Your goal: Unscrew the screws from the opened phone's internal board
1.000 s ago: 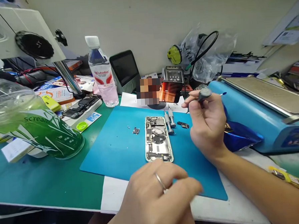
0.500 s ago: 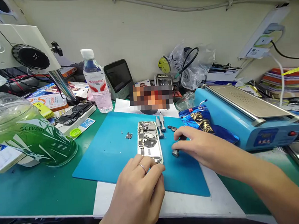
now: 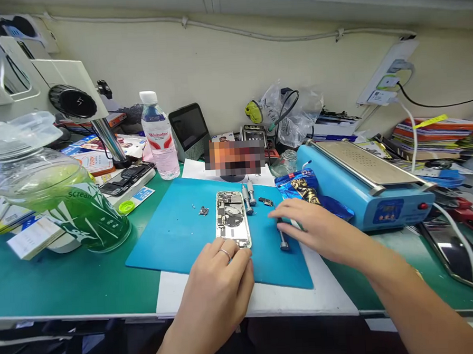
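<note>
My left hand, grip unclear, meets the opened white-rimmed phone, small dark parts out, many inside; my right hand hangs loose-fingered by a grey cylindrical screwdriver.

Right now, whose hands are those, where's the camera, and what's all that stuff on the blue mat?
They belong to one person, not a robot. The camera is worn on that person's head, looking forward and down. On the blue mat lie an opened phone, two grey screwdrivers and some small parts. The left hand, with a ring on one finger, is at the phone's near end. The right hand is at another tool; I can't tell whether it's gripping it.
</note>
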### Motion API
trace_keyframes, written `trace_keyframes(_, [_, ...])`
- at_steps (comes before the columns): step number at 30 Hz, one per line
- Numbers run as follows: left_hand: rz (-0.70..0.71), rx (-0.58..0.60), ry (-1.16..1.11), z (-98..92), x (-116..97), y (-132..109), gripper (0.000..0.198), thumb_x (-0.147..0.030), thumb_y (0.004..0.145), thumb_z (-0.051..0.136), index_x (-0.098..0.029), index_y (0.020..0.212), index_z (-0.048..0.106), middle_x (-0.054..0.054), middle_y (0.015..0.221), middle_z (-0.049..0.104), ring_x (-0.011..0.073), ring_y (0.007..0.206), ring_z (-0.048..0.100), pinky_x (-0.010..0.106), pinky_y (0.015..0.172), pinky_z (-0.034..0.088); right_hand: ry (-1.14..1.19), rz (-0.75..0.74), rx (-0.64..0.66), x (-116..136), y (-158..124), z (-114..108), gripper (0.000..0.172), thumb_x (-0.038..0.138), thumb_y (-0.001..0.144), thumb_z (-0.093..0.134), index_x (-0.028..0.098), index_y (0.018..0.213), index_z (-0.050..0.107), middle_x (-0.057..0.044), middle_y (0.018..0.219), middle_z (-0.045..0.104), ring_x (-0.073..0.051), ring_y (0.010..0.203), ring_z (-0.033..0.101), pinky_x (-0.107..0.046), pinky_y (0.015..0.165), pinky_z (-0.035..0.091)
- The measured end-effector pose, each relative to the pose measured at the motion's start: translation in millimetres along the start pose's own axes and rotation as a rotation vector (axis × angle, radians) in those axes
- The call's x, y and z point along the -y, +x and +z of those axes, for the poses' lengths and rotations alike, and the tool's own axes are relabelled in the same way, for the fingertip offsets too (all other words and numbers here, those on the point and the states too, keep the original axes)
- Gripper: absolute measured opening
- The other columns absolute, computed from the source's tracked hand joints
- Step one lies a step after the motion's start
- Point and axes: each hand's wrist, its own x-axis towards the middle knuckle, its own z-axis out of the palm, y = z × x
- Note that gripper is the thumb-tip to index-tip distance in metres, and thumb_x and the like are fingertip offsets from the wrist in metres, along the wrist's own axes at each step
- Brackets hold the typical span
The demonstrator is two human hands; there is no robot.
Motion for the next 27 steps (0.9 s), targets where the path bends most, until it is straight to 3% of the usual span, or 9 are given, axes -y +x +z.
trace_keyframes(4, [-0.016,-0.009,-0.008,1.1,1.1,1.7,0.022,-0.011,0.113,0.051,-0.022,0.106,0.069,0.005,0.097,0.073,0.0268,0.084,0.063,0.043,0.073,0.051,-0.074,0.138,-0.07,-20.1,28.0,-3.0,0.03,0.038,0.113,0.073,0.02,0.136,0.076,-0.011,0.136,0.08,-0.029,0.126,0.077,-0.054,0.11,0.065])
trace_keyframes(9, [-0.045,0.001,-0.022,1.3,3.2,4.1,0.022,-0.013,0.113,0.051,-0.023,0.106,0.069,0.004,0.098,0.074,0.0273,0.085,0.065,0.043,0.071,0.051,-0.136,0.185,-0.008,-37.1,54.1,5.8,0.032,0.042,0.111,0.077,0.02,0.134,0.076,-0.011,0.14,0.078,-0.028,0.124,0.077,-0.053,0.108,0.067])
trace_keyframes(18, [-0.046,0.04,-0.039,3.3,5.1,5.5,0.019,-0.015,0.112,0.053,-0.026,0.106,0.067,0.0,0.093,0.071,0.0239,0.082,0.067,0.039,0.067,0.051,-0.055,0.154,-0.047,-46.1,53.5,18.2,0.025,0.041,0.111,0.077,0.019,0.123,0.078,-0.008,0.128,0.08,-0.026,0.118,0.078,-0.051,0.106,0.067])
trace_keyframes(23, [-0.076,0.01,-0.028,9.1,5.5,0.2,0.018,-0.013,0.109,0.054,-0.028,0.102,0.061,-0.001,0.09,0.068,0.0233,0.081,0.065,0.039,0.066,0.047,0.05,0.113,-0.136,-27.4,46.5,8.4,0.03,0.04,0.116,0.06,0.018,0.12,0.08,-0.014,0.12,0.084,-0.032,0.115,0.079,-0.052,0.102,0.064])
trace_keyframes(27, [-0.13,-0.036,-0.011,11.3,4.9,-3.9,0.017,-0.013,0.105,0.058,-0.029,0.102,0.06,-0.003,0.086,0.067,0.0218,0.074,0.063,0.039,0.062,0.045,0.133,-0.044,-0.055,8.3,46.5,-1.2,0.029,0.043,0.114,0.061,0.024,0.117,0.082,-0.01,0.118,0.086,-0.03,0.111,0.081,-0.044,0.096,0.063])
